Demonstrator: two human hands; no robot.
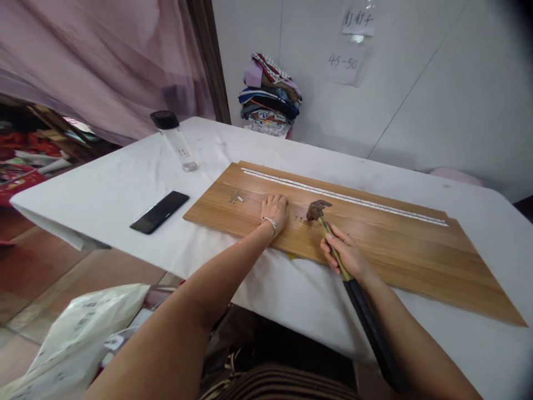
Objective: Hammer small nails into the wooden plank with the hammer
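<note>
A long wooden board (375, 239) lies on a table covered with a white cloth (125, 183). My left hand (275, 211), with a bracelet on the wrist, rests on the board with its fingers curled under. My right hand (343, 253) is closed round the handle of a claw hammer (318, 211), high up near the head. The rusty hammer head rests on the board just right of my left hand, beside a few small dark marks in the wood. A few loose nails (236, 197) lie on the board to the left.
A black phone (159, 211) lies on the cloth left of the board. A clear bottle with a black cap (177, 140) stands behind it. Folded fabrics (270, 97) are stacked against the wall. A white plastic bag (83, 333) sits on the floor at lower left.
</note>
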